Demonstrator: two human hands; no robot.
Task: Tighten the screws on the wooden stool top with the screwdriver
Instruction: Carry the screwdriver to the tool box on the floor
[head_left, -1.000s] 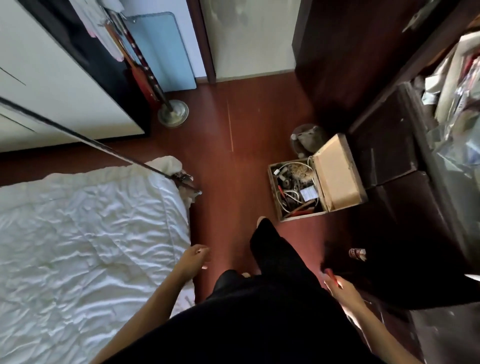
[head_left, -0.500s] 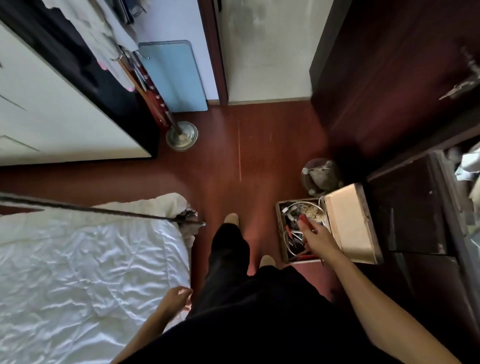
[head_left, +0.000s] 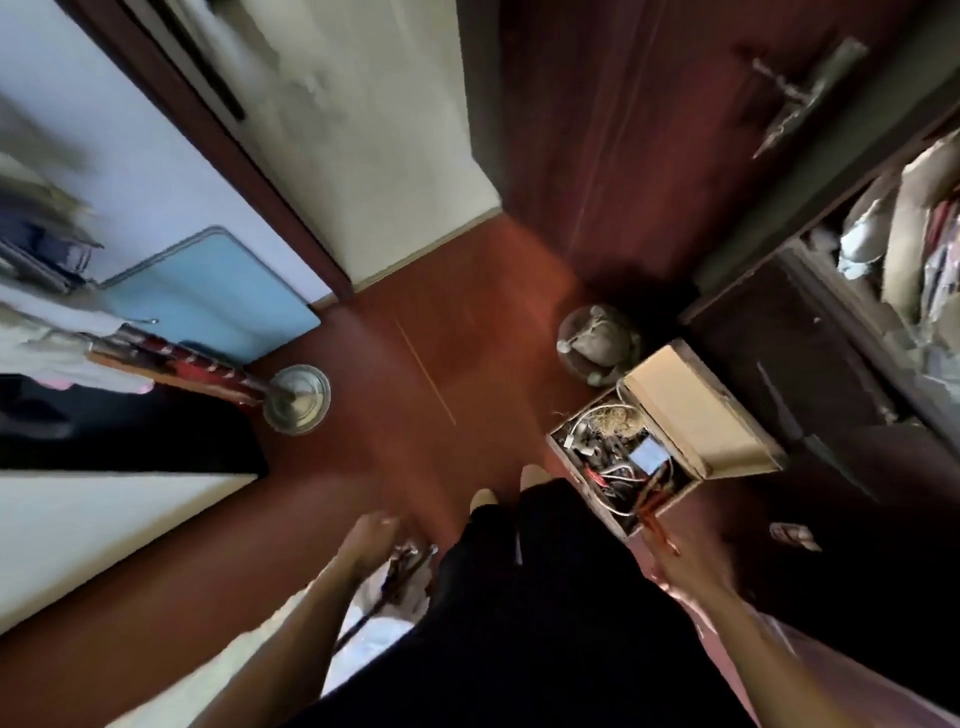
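Note:
The whole view is motion-blurred. My right hand hangs low at the right, just below the open tool box, and grips a red-handled screwdriver that points up toward the box. My left hand hangs at my left side with loose fingers and holds nothing. The box lies on the red-brown floor, its lid folded back, filled with cables and tools. No wooden stool is in view.
My dark-clothed legs and feet stand left of the box. A metal stand base sits on the floor to the left, a round grey object behind the box, dark cabinets at the right, white bedding below.
My right hand has come back out of the tool box toward my side with the red-handled tool. The view has swung and tilted, and my left hand has risen a little.

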